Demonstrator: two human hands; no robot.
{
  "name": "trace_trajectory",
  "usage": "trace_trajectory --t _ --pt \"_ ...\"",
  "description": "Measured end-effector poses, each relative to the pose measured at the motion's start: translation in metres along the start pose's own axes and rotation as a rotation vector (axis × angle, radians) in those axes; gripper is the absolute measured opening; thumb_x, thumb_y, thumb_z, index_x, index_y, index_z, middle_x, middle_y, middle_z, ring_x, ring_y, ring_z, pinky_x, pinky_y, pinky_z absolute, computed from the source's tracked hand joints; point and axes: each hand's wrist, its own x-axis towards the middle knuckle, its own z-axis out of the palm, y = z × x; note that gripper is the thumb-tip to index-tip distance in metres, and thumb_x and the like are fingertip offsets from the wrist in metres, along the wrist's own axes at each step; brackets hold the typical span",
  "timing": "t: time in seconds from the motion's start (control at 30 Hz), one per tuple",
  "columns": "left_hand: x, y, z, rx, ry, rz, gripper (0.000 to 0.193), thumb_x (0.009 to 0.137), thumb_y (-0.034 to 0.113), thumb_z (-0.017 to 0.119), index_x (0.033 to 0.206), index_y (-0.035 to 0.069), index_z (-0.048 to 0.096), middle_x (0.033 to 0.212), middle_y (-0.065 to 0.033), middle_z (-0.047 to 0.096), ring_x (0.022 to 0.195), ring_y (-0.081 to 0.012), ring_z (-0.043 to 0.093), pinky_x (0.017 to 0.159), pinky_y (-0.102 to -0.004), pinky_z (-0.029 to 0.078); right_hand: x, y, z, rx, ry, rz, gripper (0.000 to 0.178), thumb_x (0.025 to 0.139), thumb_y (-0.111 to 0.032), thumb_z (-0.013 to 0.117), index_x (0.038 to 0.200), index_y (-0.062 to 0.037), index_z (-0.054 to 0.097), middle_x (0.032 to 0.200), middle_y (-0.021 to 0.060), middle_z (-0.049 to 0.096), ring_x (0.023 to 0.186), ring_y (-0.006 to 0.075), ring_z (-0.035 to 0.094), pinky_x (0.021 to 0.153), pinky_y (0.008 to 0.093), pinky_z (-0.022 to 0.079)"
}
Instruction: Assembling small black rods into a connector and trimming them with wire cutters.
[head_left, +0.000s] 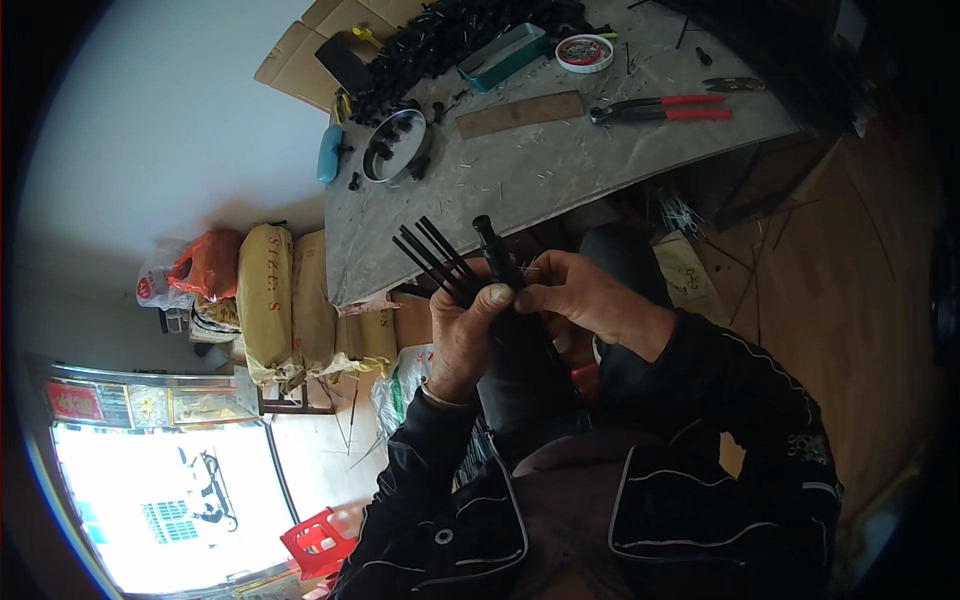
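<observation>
I hold a bunch of thin black stiff rods (437, 255) in my left hand (462, 330), with my fingers wrapped tight around their lower ends, so the tops fan out above my thumb. My right hand (570, 292) is closed in a pinch on a short black tube-shaped piece (495, 255) that stands up just beside the rods, and I also seem to pinch a few very thin pale wires there, but they are too small to be sure. All this is in the air in front of me, near the front edge of the grey desk (520, 190), not resting on it. I think the rods are light and hard, and a bit smooth, so they could slip or spread if I let my grip go loose; low down, where they bunch together, looks like the best place to hold them. Far back on the desk lies a pile of black small parts (450, 35), a round metal dish (393, 143) with some black bits in it, a flat brown strip (519, 113), and red-handled pliers (665, 108) near the right edge.
</observation>
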Motion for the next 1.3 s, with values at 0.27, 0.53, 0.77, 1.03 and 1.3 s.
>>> trace_trajectory --t 0.27,0.53,0.77,1.03,1.3 --pt "-0.005 0.004 0.004 0.042 -0.053 -0.049 0.033 0.092 0.026 0.063 0.113 0.0 0.061 0.099 -0.007 0.067 0.088 -0.0131 0.062 0.084 -0.0278 0.049 0.001 -0.01 0.002 -0.183 -0.007 -0.092 0.048 0.075 -0.017 0.081 0.108 0.0007 0.05 0.092 0.0065 0.061 0.083 0.0122 0.062 0.072 0.0253 0.055" --pt "-0.009 0.005 0.016 -0.004 -0.098 -0.094 0.042 0.102 0.034 0.04 0.12 -0.001 0.053 0.105 -0.0129 0.064 0.095 -0.0174 0.062 0.086 -0.0287 0.048 -0.006 -0.016 0.015 0.126 -0.073 -0.136 0.032 0.078 -0.002 0.073 0.103 0.0006 0.053 0.091 0.0074 0.065 0.083 0.01 0.063 0.066 0.0211 0.049" --pt "-0.011 0.003 0.02 0.025 -0.088 -0.074 0.043 0.103 0.036 0.037 0.116 -0.001 0.053 0.101 -0.0131 0.065 0.087 -0.0172 0.063 0.079 -0.0277 0.05 -0.004 -0.018 0.01 -0.042 -0.081 -0.106 0.036 0.08 -0.008 0.073 0.108 -0.0046 0.051 0.081 -0.0004 0.06 0.069 0.0052 0.059 0.059 0.0193 0.049" --pt "0.007 -0.026 0.018 0.206 0.284 0.127 0.033 0.103 0.032 0.041 0.103 0.003 0.056 0.086 0.0001 0.057 0.077 -0.0063 0.049 0.07 -0.0216 0.041 0.011 0.009 0.019 -0.264 0.239 -0.497 0.033 0.083 -0.014 0.072 0.109 -0.0024 0.055 0.095 0.0033 0.061 0.086 0.0078 0.057 0.077 0.0199 0.045" --pt "0.005 -0.031 0.022 0.188 0.3 0.161 0.033 0.102 0.033 0.041 0.101 0.004 0.056 0.074 0.0021 0.053 0.058 -0.0045 0.044 0.051 -0.02 0.036 0.004 -0.003 0.02 -0.428 0.242 -0.468 0.014 0.089 -0.014 0.065 0.095 -0.001 0.061 0.083 0.0038 0.061 0.074 0.0082 0.055 0.07 0.0224 0.044"
